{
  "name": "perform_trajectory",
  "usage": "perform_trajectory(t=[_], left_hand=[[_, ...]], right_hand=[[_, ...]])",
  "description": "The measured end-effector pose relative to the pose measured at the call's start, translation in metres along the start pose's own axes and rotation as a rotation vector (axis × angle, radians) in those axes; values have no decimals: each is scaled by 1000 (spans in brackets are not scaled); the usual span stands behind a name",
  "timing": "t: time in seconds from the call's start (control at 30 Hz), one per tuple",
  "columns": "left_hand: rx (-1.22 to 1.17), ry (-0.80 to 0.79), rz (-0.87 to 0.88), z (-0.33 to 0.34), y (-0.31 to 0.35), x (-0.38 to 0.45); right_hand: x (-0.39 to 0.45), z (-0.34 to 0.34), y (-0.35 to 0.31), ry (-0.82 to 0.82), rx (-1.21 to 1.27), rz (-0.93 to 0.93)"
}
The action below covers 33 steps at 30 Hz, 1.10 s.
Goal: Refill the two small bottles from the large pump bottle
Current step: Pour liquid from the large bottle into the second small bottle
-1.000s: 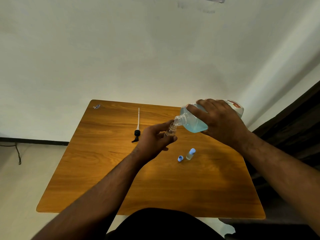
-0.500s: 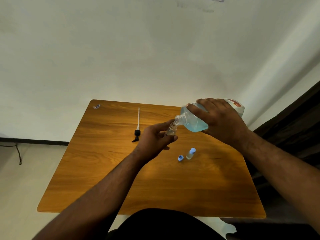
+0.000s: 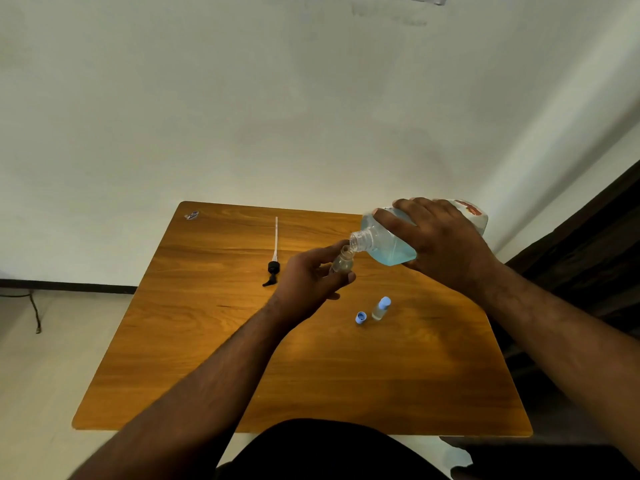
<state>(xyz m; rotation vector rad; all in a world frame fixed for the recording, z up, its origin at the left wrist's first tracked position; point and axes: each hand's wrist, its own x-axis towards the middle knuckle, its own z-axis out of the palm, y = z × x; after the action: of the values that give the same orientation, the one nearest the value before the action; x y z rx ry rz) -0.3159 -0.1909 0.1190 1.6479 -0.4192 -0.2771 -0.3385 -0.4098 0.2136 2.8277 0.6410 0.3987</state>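
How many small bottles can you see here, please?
2. One small bottle is held in the left hand under the large bottle's mouth; the other stands capped on the table.

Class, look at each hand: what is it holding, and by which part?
The left hand grips a small bottle round its body. The right hand grips the tilted large bottle across its body.

Dim, warm light, soft shadows on the table [image 3: 207,341] (wide-angle bending at the edges).
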Motion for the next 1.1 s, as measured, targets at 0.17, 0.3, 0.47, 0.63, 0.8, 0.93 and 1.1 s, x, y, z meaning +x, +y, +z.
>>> perform_trajectory(t=[0.17,0.3,0.47,0.63,0.8,0.93,1.1], left_hand=[[-8,6,2,0,0,2],[0,-1,6,0,0,2],[-8,2,4,0,0,1],[0,4,13,0,-1,1],[11,1,8,0,-3,1],[18,-10,2,0,-3,0],[9,-17,-18,2,-2,2]], right_hand=[[1,0,2,12,4,-9],[0,2,2,11,13,-7],[-1,5,1,16,49,1],[-5,11,1,15,99,25],[-9,17,-3,18,125,48],[-10,15,-3,25,94,32],[-10,11,0,49,65,20]])
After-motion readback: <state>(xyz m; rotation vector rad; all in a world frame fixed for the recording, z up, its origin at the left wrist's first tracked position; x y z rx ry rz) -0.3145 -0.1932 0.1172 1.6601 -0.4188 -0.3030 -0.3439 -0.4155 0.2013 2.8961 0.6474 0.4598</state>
